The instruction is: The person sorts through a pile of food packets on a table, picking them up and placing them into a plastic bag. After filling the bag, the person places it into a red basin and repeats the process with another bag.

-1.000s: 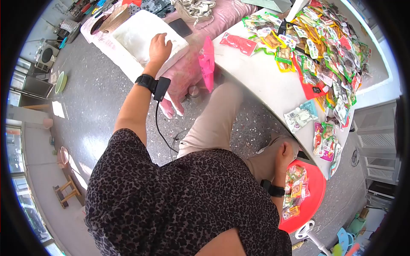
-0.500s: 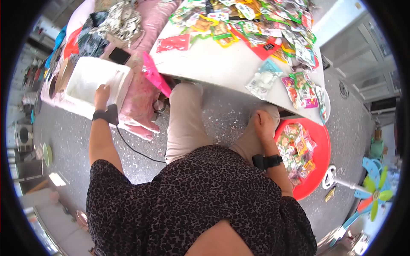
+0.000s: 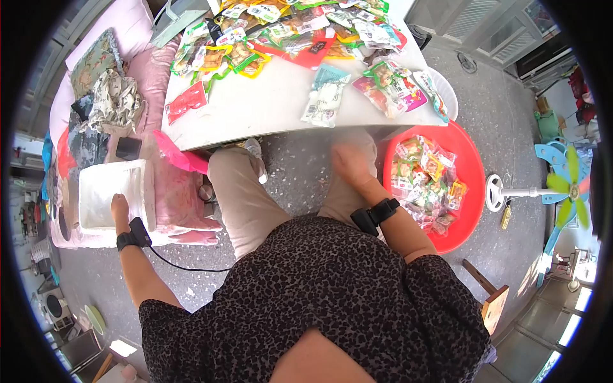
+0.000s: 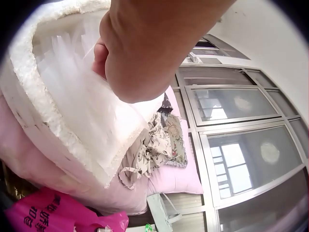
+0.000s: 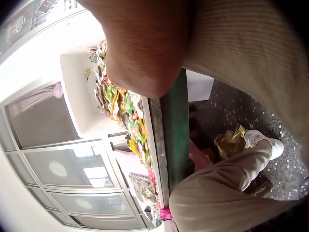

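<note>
My left hand (image 3: 119, 207) reaches into a white foam box (image 3: 148, 191) at the left, its fingers curled. Thin clear plastic bags (image 4: 72, 82) lie inside the box, and in the left wrist view my fingers pinch the plastic at its upper part; the fingertips are partly hidden. My right hand (image 3: 352, 163), blurred, hangs loosely curled over my right knee, by the table's front edge, with nothing visible in it. Close to it on the white table (image 3: 255, 112) lies a blue and white food packet (image 3: 325, 96).
Many colourful sealed food packets (image 3: 287, 29) are heaped at the table's back. A red tub (image 3: 469, 185) holding similar packets stands at my right. A pink plastic bag (image 3: 179, 153) hangs at the table's left corner. A phone (image 3: 128, 148) and clothes (image 3: 115, 105) lie on the pink-covered bed.
The head view has swung rightward, shifting the foam box left in the picture. My left hand's fingers have curled down inside the box. My right hand has moved slightly inward over the knee.
</note>
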